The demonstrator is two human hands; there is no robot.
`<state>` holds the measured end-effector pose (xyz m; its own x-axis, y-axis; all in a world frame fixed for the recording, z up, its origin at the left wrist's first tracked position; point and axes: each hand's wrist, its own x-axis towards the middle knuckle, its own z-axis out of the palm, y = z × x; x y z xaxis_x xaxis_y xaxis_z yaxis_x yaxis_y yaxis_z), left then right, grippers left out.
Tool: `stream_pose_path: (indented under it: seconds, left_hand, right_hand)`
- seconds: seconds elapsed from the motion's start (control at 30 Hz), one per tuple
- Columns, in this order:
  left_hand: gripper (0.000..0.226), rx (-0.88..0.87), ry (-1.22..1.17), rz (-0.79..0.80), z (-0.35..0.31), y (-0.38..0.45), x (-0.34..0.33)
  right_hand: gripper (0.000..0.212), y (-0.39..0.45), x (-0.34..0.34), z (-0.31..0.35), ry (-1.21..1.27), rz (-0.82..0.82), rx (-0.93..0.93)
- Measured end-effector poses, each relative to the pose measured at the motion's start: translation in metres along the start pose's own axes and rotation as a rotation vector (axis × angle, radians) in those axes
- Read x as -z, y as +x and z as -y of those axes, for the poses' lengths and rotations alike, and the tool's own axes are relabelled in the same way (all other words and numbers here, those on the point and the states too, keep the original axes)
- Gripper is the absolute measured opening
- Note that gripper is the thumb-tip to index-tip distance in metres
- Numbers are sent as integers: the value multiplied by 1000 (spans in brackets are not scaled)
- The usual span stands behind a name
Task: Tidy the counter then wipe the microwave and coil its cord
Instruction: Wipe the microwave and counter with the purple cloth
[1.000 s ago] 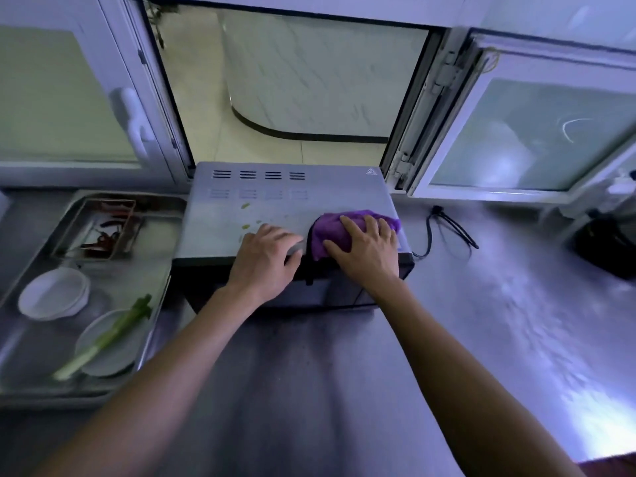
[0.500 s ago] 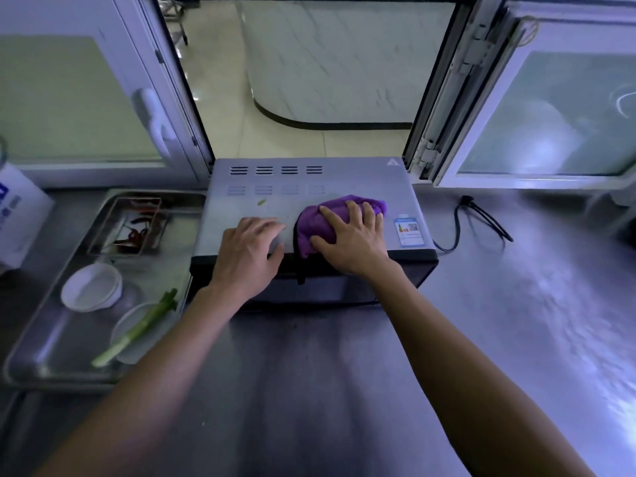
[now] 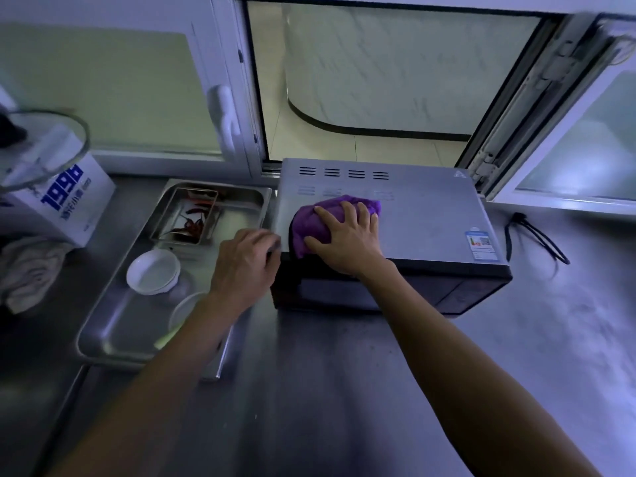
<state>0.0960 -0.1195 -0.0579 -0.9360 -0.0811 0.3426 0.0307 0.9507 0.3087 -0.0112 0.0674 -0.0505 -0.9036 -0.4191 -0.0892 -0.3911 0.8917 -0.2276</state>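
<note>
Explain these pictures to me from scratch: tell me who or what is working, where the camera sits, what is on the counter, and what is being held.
No machine here: a person works with bare hands. The single camera is worn on the head and looks forward and down, so you see both forearms reaching out.

The right hand presses a purple cloth onto the top of a microwave, fingers spread over it. The left hand is at the microwave's left front corner; its fingertips are blurred, so whether it grips the edge is unclear.

The microwave stands on a steel counter. Its black cord lies loose on the right. On the left sits a metal tray holding a white bowl and a smaller tin of red chillies. Further left are a white box and a crumpled rag.
</note>
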Motion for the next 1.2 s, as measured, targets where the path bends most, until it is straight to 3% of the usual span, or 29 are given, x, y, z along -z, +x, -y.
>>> stream_pose_path:
  seconds: [0.23, 0.47, 0.67, 1.2]
  left_hand:
    - [22, -29, -100, 37, 34, -7, 3]
    - [26, -89, -104, 51, 35, 7, 11]
    - [34, -172, -70, 127, 5, 24, 3]
    - [40, -311, -27, 244, -142, 80, -65]
  right_hand:
    - [77, 20, -8, 46, -1, -20, -72]
    - [70, 15, -5, 41, 6, -68, -136]
    - [74, -2, 11, -4, -35, -111, -266]
    - [59, -50, 42, -167, -16, -163, -401]
